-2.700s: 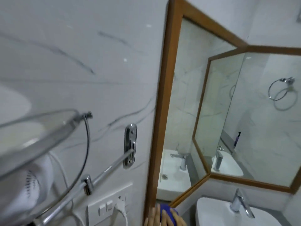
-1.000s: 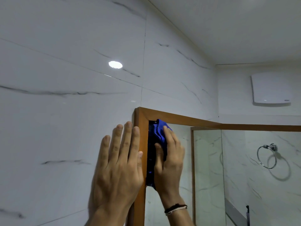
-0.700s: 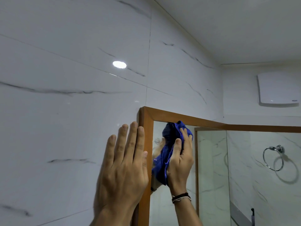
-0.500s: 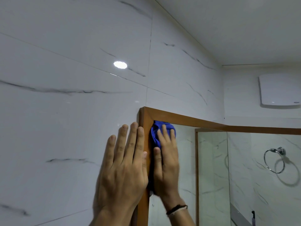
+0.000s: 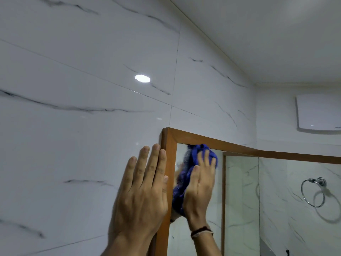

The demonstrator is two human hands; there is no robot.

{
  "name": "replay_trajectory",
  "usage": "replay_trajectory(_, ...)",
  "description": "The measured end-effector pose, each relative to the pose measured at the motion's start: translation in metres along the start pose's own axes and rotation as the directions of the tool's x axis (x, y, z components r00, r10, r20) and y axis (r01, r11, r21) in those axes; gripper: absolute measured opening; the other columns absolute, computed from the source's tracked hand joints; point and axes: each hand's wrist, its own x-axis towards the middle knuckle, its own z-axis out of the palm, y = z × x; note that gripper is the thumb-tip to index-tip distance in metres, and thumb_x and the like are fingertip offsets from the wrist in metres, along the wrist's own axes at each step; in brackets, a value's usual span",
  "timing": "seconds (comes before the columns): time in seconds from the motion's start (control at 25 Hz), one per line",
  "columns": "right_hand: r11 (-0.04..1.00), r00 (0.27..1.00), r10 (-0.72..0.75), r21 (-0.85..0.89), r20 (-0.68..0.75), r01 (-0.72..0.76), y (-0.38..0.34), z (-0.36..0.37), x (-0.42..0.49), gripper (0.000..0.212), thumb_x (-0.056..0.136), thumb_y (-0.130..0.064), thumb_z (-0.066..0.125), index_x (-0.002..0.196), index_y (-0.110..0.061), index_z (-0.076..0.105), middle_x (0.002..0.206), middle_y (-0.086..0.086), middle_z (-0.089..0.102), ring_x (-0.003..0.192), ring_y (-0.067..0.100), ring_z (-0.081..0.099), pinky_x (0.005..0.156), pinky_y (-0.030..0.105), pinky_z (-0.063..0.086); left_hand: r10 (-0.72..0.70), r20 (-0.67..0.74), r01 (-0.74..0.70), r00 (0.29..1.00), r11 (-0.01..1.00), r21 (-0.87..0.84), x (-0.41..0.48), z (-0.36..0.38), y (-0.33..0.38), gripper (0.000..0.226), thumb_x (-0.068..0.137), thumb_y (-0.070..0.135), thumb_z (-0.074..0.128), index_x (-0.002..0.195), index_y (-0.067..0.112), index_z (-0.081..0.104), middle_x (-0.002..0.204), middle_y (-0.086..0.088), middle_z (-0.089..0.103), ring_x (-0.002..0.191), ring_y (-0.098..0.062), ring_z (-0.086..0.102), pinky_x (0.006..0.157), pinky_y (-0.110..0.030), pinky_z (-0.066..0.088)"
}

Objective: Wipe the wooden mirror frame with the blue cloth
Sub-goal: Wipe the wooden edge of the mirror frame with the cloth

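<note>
Right hand (image 5: 200, 183): fingers clamped on blue cloth (image 5: 186, 172), pressed near wooden mirror frame (image 5: 170, 145) top-left corner for wiping. Left hand (image 5: 143, 189): fingers together, flat on wall tile (image 5: 83, 145), likely bracing.

Bare glass (image 5: 239, 191) right of the right hand (image 5: 200, 187); left hand (image 5: 143, 191) blocks leftward.

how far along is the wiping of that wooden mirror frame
Done: nothing in this view proves any stretch finished. In hand: the right hand presses the blue cloth against the glass just under the top rail of the wooden frame, near its upper left corner; the left hand lies flat on the wall tile. Left: the top rail running right looks untouched.
</note>
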Motion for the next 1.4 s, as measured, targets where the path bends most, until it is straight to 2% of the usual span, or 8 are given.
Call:
replay_trajectory(0.12, 0.949, 0.947, -0.29, -0.083, 0.141, 0.303, 0.015, 0.0, -0.016, 0.056, 0.12, -0.042, 0.024, 0.172, -0.025, 0.035, 0.186, -0.005, 0.024, 0.177, 0.022, 0.007, 0.144, 0.042, 0.007, 0.014, 0.018, -0.014, 1.0, 1.0, -0.011, 0.003, -0.004, -0.004, 0.065, 0.114, 0.034, 0.045, 0.171, 0.003, 0.038, 0.179, -0.018, 0.035, 0.167, -0.037, 0.032, 0.131, -0.056, 0.042)
replay_trajectory(0.28, 0.987, 0.986, 0.162, -0.009, -0.044, -0.163, -0.006, 0.002, 0.013, 0.054, 0.114, -0.038, 0.03, 0.167, -0.037, 0.023, 0.183, -0.01, 0.022, 0.176, 0.021, 0.005, 0.143, 0.053, 0.011, 0.075, 0.039, -0.077, 0.996, 0.996, 0.052, 0.001, 0.001, -0.018, 0.065, 0.118, 0.036, 0.036, 0.175, 0.005, 0.03, 0.183, -0.02, 0.025, 0.171, -0.039, 0.022, 0.136, -0.055, 0.033)
replay_trajectory(0.44, 0.941, 0.937, -0.32, -0.072, 0.138, 0.332, 0.006, 0.005, -0.011, 0.057, 0.121, -0.042, 0.026, 0.174, -0.024, 0.035, 0.186, -0.003, 0.025, 0.177, 0.025, 0.008, 0.144, 0.043, 0.008, 0.06, 0.003, -0.06, 0.998, 0.997, 0.049, 0.002, 0.006, -0.017, 0.068, 0.12, 0.039, 0.027, 0.179, 0.006, 0.016, 0.187, -0.022, 0.008, 0.174, -0.038, 0.01, 0.138, -0.055, 0.021)
replay_trajectory(0.6, 0.989, 0.988, 0.147, -0.003, -0.045, -0.148, -0.002, 0.001, 0.014, 0.054, 0.114, -0.032, 0.031, 0.168, -0.033, 0.028, 0.182, -0.01, 0.022, 0.176, 0.021, 0.007, 0.143, 0.054, 0.013, 0.097, 0.023, -0.097, 0.995, 0.995, 0.023, -0.001, 0.006, -0.018, 0.071, 0.12, 0.044, 0.021, 0.179, 0.006, 0.011, 0.188, -0.022, 0.003, 0.175, -0.037, 0.007, 0.139, -0.055, 0.022)
replay_trajectory(0.76, 0.914, 0.911, -0.381, -0.082, 0.156, 0.396, 0.008, 0.005, -0.018, 0.055, 0.121, -0.038, 0.027, 0.175, -0.029, 0.029, 0.186, -0.005, 0.024, 0.177, 0.025, 0.01, 0.143, 0.042, 0.01, 0.071, -0.006, -0.071, 0.997, 0.997, 0.024, -0.001, 0.009, -0.012, 0.068, 0.122, 0.04, 0.02, 0.178, 0.003, 0.013, 0.188, -0.021, 0.007, 0.175, -0.035, 0.011, 0.14, -0.053, 0.02)
replay_trajectory(0.92, 0.99, 0.989, 0.141, -0.02, -0.04, -0.142, 0.002, -0.004, 0.018, 0.053, 0.114, -0.031, 0.032, 0.167, -0.029, 0.028, 0.183, -0.002, 0.026, 0.176, 0.027, 0.01, 0.141, 0.057, 0.017, 0.1, 0.033, -0.1, 0.994, 0.995, 0.018, -0.003, 0.005, -0.014, 0.069, 0.121, 0.041, 0.018, 0.178, 0.001, 0.013, 0.187, -0.023, 0.007, 0.174, -0.038, 0.01, 0.14, -0.053, 0.021)
replay_trajectory(1.24, 0.985, 0.983, 0.17, 0.004, -0.064, -0.17, 0.002, -0.002, 0.006, 0.055, 0.113, -0.03, 0.034, 0.168, -0.024, 0.032, 0.183, 0.002, 0.03, 0.176, 0.029, 0.011, 0.142, 0.058, 0.015, 0.081, 0.034, -0.081, 0.996, 0.997, 0.002, -0.003, 0.001, -0.012, 0.067, 0.122, 0.039, 0.013, 0.177, 0.001, 0.018, 0.186, -0.023, 0.012, 0.173, -0.037, 0.015, 0.138, -0.052, 0.027)
replay_trajectory(1.4, 0.957, 0.952, -0.286, -0.028, 0.109, 0.29, 0.002, 0.01, -0.017, 0.057, 0.119, -0.038, 0.032, 0.172, -0.018, 0.04, 0.185, 0.0, 0.029, 0.176, 0.026, 0.011, 0.143, 0.046, 0.012, 0.071, 0.024, -0.072, 0.997, 0.997, 0.006, -0.004, 0.004, -0.009, 0.067, 0.123, 0.039, 0.016, 0.178, 0.001, 0.013, 0.186, -0.023, 0.009, 0.174, -0.037, 0.012, 0.139, -0.052, 0.026)
